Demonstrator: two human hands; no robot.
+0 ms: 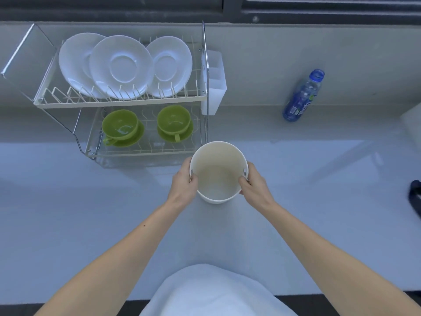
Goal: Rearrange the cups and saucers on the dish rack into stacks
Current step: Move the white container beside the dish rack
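Observation:
A two-tier wire dish rack stands at the back left of the counter. Three white saucers lean upright in its top tier. On the bottom tier sit two green cups, each on a green saucer: the left cup and the right cup. In front of the rack, my left hand and my right hand grip opposite sides of a white round container, which looks empty inside.
A white cutlery holder hangs on the rack's right side. A blue water bottle stands on the counter at the right. A dark object shows at the right edge. A white cloth lies at the near edge.

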